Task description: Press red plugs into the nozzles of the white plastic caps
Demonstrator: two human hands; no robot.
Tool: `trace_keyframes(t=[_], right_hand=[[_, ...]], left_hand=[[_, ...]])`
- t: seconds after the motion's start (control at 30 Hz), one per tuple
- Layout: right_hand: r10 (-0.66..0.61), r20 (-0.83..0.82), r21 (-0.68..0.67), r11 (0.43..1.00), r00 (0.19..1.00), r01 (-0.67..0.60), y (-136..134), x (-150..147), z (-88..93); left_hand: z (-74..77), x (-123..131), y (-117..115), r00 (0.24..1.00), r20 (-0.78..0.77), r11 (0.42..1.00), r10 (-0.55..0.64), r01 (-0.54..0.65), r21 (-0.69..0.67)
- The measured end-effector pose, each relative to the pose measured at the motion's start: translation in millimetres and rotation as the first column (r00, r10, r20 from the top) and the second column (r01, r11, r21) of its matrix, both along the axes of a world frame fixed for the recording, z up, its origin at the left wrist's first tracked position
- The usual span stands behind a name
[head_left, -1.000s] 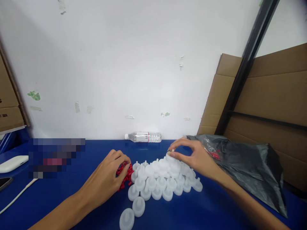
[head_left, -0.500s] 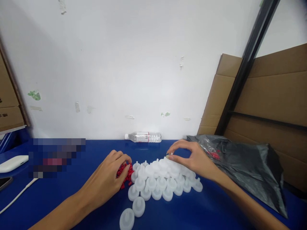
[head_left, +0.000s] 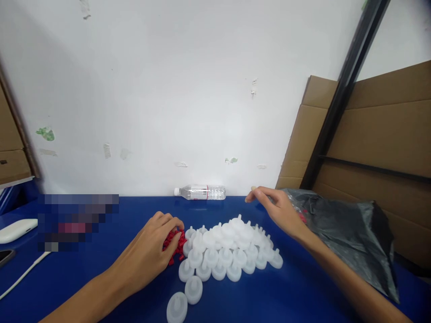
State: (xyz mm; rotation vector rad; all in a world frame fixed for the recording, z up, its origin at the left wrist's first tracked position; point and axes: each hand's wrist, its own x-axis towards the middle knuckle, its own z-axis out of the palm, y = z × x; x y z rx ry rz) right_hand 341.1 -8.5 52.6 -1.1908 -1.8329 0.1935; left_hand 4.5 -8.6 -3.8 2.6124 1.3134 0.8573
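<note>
Many white caps (head_left: 225, 256) lie in front of you, heaped in overlapping rows at the lower middle of the frame, most of them with a small stem pointing up. 2 more caps (head_left: 194, 290) lie just in front of this heap, toward the bottom edge of the frame. At the left side of the heap, the small red pieces (head_left: 182, 246) are loose on the bench (head_left: 252, 298), partly covered by your left hand (head_left: 156, 244).

How far the work has come, I can judge only partly. The white caps are already collected into a heap, but on the stems which I can see, no red piece is fitted. The red pieces form their own small pile, just beside the caps and not joined with them.

Your left fingers are curled over the red pieces; whether they pinch any piece, I cannot tell. Your right hand (head_left: 282, 209) is raised at the right of the heap, near the middle right of the frame. Its fingers are loosely spread, and nothing is visible between them. Behind this wrist, some more red shows beside the black bag (head_left: 357, 244).
</note>
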Motion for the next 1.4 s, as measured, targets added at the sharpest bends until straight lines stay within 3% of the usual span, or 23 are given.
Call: trace_keyframes(t=[0.27,0.47,0.6,0.77,0.93,1.13,1.4], right_hand=[[-0.117,0.025,-0.021,0.993,0.993,0.117,29,19,-18.2],[-0.165,0.135,0.004,0.986,0.977,0.166,39,28,-33.6],[-0.176,0.195,0.028,0.984,0.965,0.174,43,32,-38.1],[-0.171,0.236,0.040,0.985,0.957,0.166,43,30,-40.0],[-0.158,0.264,0.030,0.987,0.952,0.156,42,29,-41.1],[-0.154,0.274,0.024,0.988,0.949,0.153,41,28,-41.1],[-0.143,0.282,0.027,0.990,0.949,0.141,42,29,-44.0]], left_hand=[[-1.1,0,-1,1.000,-0.016,1.000,-0.013,0.012,-0.026],[10.1,0,-7,0.999,0.042,0.999,-0.021,0.019,0.043],[14.4,3,-23,0.983,-0.029,0.979,-0.184,0.186,0.083],[5.4,9,-42,0.926,-0.201,0.935,-0.319,0.342,0.091],[-3.5,15,-45,0.875,-0.364,0.919,-0.321,0.380,0.105],[-12.0,18,-45,0.871,-0.399,0.919,-0.286,0.368,0.145],[1.7,25,-50,0.866,-0.426,0.920,-0.262,0.357,0.160]])
